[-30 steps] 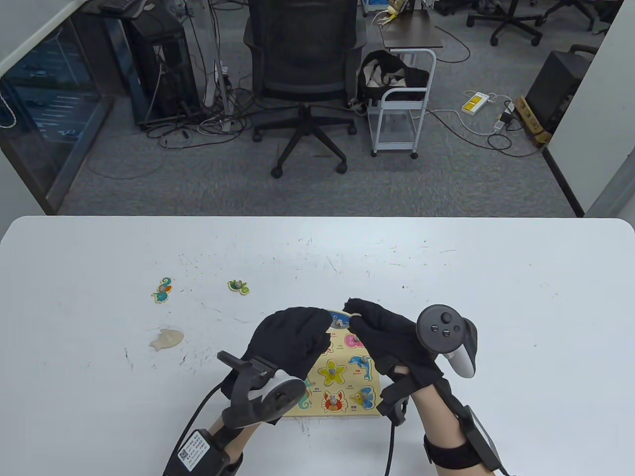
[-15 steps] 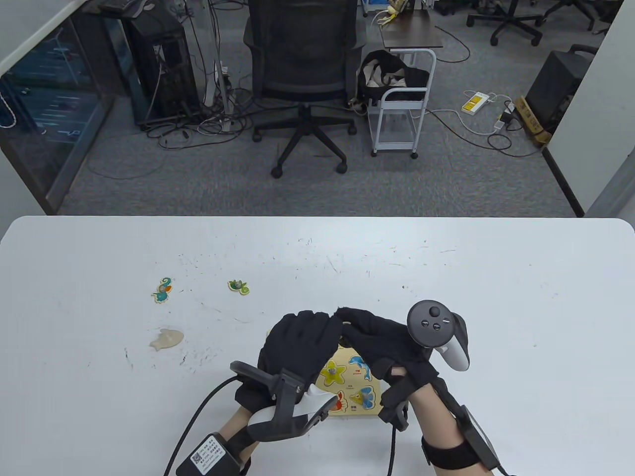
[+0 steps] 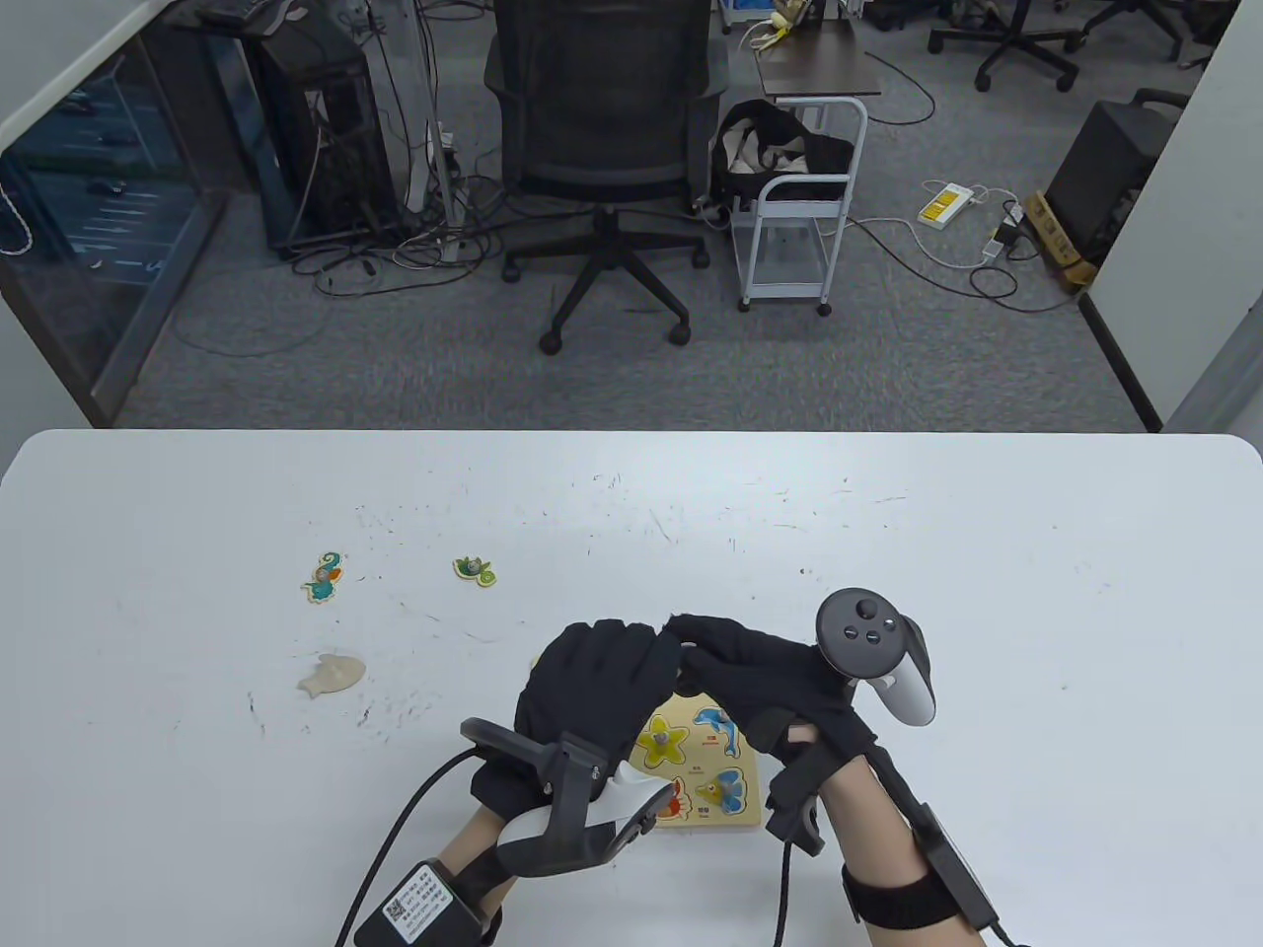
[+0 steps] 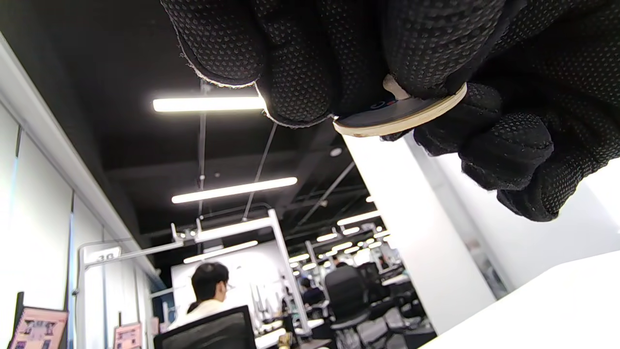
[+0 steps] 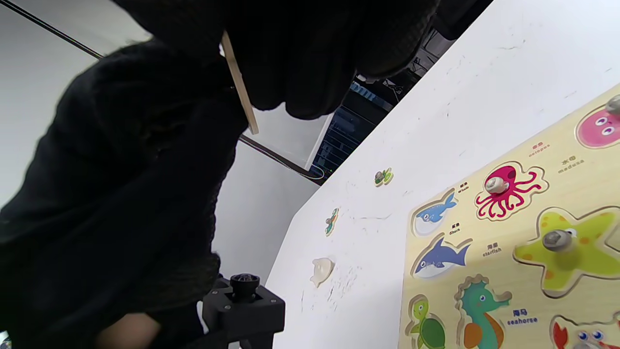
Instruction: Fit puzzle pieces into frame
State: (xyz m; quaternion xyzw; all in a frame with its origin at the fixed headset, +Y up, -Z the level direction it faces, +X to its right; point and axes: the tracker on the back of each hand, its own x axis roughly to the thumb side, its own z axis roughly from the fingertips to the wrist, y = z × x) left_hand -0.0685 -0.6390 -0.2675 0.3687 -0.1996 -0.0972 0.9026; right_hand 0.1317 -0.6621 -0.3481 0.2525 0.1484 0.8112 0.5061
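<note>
i am holding a round blue puzzle piece (image 4: 402, 109) between both hands, my left hand (image 3: 592, 691) and right hand (image 3: 750, 681) now drawn together over the far edge of the frame (image 3: 735, 814), lower than a second ago, both pinching its rim. it is not seated yet; three loose pieces are waiting on the counter (image 3: 987, 592) left of the frame.
</note>
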